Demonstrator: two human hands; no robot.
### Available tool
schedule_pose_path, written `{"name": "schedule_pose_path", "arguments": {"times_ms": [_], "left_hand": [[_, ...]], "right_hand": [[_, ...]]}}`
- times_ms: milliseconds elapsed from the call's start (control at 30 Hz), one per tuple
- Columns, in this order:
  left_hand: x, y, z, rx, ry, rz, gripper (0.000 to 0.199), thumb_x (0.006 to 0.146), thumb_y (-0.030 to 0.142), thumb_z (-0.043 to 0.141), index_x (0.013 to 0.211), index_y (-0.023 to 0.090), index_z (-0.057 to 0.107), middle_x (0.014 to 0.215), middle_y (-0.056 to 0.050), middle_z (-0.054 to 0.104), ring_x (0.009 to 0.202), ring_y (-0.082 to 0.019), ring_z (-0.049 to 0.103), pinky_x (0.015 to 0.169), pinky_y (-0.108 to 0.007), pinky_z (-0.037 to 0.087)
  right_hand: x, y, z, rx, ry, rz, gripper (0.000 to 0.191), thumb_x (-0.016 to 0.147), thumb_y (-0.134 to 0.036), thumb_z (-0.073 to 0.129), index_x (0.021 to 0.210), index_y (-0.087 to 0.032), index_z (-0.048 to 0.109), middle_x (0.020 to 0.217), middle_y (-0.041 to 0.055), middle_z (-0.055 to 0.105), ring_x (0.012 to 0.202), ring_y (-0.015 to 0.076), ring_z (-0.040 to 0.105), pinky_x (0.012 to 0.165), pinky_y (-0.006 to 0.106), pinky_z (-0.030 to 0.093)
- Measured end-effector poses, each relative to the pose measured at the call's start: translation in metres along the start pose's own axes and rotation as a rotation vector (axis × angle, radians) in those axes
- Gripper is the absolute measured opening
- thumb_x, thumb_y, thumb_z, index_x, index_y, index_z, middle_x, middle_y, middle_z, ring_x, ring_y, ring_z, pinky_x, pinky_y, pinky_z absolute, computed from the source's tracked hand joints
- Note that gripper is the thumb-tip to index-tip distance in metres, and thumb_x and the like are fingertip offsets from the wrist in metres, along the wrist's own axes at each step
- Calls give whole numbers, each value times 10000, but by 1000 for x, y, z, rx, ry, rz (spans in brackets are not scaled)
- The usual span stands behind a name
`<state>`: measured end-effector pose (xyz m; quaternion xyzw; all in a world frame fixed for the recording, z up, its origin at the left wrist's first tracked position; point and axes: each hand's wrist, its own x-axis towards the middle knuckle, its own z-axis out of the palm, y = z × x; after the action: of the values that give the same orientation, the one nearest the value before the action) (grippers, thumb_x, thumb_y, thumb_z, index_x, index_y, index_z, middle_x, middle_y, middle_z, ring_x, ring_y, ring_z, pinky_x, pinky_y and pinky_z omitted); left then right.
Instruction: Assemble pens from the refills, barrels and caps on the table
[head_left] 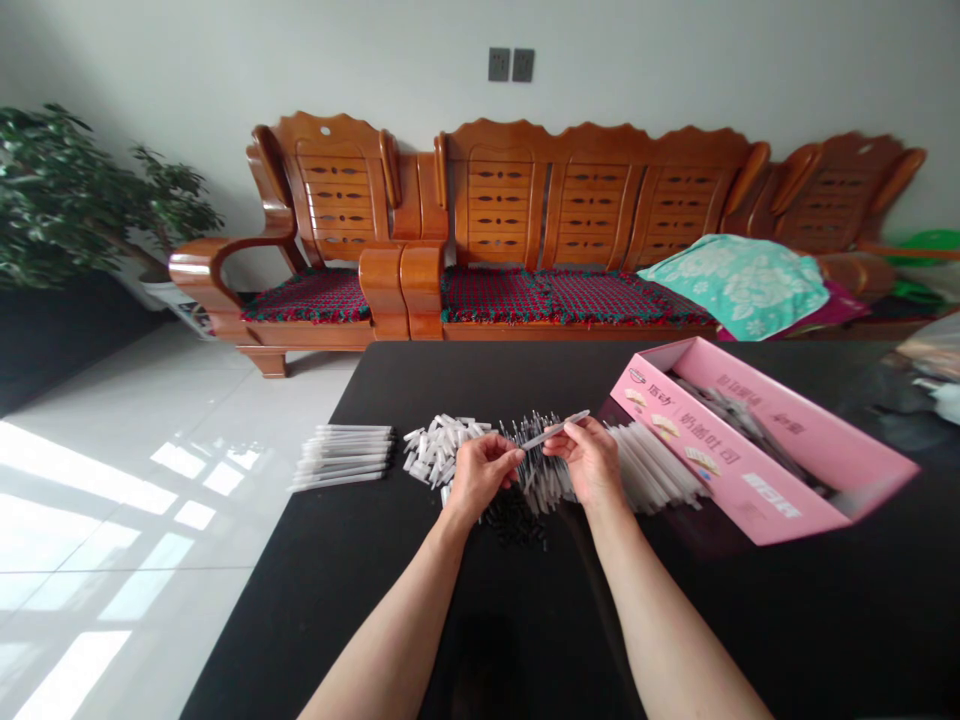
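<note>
My left hand (484, 475) and my right hand (589, 462) pinch a slim translucent plastic pen (555, 430) above the black table (750, 620), one hand on each part of its length. Directly below them lies a heap of clear pens with dark tips (544, 480). A pile of small white plastic caps (442, 450) sits left of my left hand, and a spill of small black parts (514, 525) lies under it. Further left is a neat row of clear tubes (341, 457), while more clear tubes (652, 465) fan out right of my right hand.
An open pink cardboard box (750, 440) with dark-tipped pens inside stands on the table at right. The table's left edge drops to a glossy tiled floor (150, 560). Beyond the table's far edge stands a wooden sofa (585, 200).
</note>
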<state>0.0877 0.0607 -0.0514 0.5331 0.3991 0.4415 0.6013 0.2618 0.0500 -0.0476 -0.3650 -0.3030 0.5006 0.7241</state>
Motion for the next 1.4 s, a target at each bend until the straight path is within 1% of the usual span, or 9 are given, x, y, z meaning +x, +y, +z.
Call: {"name": "schedule_pose_path", "arguments": {"times_ms": [133,333,633,800,933,1067,1133,1267,1400], "left_hand": [[0,2,1,2,42,21,333,688,428,793,753,145,632,517,11,602,420,-91,524,408,-180,405],[-3,7,-2,116,-22,-14,441,827,541,613,697,123,665,541,-25,612,373,-81,499,327,-172,314],[0,3,-2,-13,27,-8,328,681,415,792,779,139,644,507,17,593,414,-90,532,389,-166,396],[-3,6,-3,67,0,-26,442,810,555,628,726,123,666,538,-24,618,351,-74,479,313,-167,302],[-2,5,-3,55,-28,-42,392,766,505,695,674,129,631,485,-3,583,332,-62,444,316,-162,294],[0,5,-2,-22,39,-13,374,659,431,806,818,135,643,526,22,590,395,-84,513,354,-163,373],[-1,7,-3,4,52,-3,400,703,480,764,865,130,658,551,13,604,382,-81,505,333,-162,346],[-2,8,-4,74,-36,-56,480,825,574,591,733,110,671,563,-30,621,337,-64,465,294,-166,264],[-2,7,-3,52,-59,-60,391,757,495,700,675,121,622,482,7,569,318,-48,420,303,-154,269]], "right_hand": [[0,1,-1,7,6,-1,202,705,-233,786,773,-164,608,689,58,760,515,179,711,510,269,624],[0,1,-3,9,3,-8,195,713,-220,779,785,-160,608,697,64,761,519,181,712,509,272,622],[1,2,-2,11,-6,-10,189,709,-214,775,778,-160,608,694,71,762,513,186,710,504,276,621],[0,2,-2,6,-9,-9,190,712,-219,776,778,-164,606,695,64,762,520,186,713,511,277,622],[1,3,-3,-11,-23,-6,172,727,-211,761,785,-170,605,706,60,765,525,181,714,512,274,623],[0,2,-1,-19,-10,-7,185,716,-230,769,781,-169,607,703,61,764,519,174,708,509,272,620],[0,1,0,-18,5,-9,202,703,-240,778,777,-164,606,698,70,762,512,175,704,504,272,618],[0,1,0,-18,11,-9,211,692,-241,782,775,-164,604,693,70,761,509,175,702,498,271,616],[0,1,0,-27,1,-6,201,700,-237,776,774,-166,603,696,65,762,511,172,703,503,270,618]]}}
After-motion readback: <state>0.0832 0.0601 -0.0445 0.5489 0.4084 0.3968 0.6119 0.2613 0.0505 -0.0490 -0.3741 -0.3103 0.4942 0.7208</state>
